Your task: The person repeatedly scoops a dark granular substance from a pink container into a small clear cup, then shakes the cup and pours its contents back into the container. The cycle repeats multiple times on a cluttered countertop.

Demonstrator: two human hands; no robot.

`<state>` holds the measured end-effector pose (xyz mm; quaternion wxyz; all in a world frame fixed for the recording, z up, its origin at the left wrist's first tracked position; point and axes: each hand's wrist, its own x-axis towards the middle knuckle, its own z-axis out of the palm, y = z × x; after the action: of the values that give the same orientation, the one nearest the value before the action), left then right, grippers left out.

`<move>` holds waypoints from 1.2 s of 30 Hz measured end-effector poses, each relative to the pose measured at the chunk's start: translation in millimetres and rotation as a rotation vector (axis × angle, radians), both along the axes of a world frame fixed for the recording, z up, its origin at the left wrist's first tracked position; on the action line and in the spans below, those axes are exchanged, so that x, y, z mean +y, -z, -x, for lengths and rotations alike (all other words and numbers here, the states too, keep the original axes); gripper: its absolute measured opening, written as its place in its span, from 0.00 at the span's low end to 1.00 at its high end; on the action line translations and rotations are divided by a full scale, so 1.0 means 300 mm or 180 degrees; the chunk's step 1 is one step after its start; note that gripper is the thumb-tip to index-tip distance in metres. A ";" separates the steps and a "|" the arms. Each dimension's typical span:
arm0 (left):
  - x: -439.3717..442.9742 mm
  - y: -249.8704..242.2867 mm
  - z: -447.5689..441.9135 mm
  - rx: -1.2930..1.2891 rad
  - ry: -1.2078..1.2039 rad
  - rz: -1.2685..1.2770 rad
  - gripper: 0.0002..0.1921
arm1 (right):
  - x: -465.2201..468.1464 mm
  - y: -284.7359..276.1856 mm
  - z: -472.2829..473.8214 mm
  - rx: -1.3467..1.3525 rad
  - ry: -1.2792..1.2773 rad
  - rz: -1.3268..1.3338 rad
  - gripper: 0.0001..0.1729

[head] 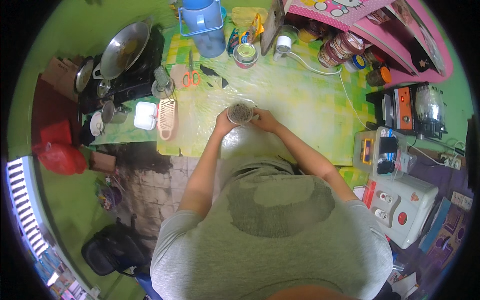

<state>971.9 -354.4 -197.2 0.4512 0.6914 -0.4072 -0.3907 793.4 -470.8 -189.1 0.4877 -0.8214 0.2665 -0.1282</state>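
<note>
A round, clear-rimmed cup [240, 113] with dark, bubbly or grainy contents sits near the front edge of the table, directly before me. My left hand [225, 122] is curled against its left side. From the right, my right hand [266, 120] holds it with thumb and fingers at the rim. Beyond the cup, to the left, lie orange-handled scissors [191, 77] and torn dark scraps [210, 71]. A lidded jar [246, 54] stands farther back. The cup's lower part is hidden by the view from above.
A wok [125, 50] rests on the black stove at left. Near it are a metal grater [162, 77], a white foam box [145, 115] and a beige slotted grater [166, 118]. A blue pitcher [204, 30] stands at the back. A white cable [318, 69] crosses the right side.
</note>
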 end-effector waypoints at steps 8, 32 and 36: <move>0.051 0.023 0.007 -0.0029 -0.0006 0.0267 0.33 | -0.013 -0.048 -0.010 0.0483 -0.0082 -0.0224 0.22; 0.204 0.110 0.114 0.0522 0.0085 -0.0340 0.38 | 0.085 -0.031 0.136 0.0127 0.0498 -0.1117 0.29; 0.211 0.130 0.163 0.0464 0.0271 -0.0509 0.34 | 0.117 0.007 0.260 0.0007 0.0838 -0.1054 0.27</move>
<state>923.1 -291.2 -236.0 0.4060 0.6770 -0.3698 -0.4899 715.4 -435.6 -191.1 0.5948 -0.6882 0.3895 -0.1445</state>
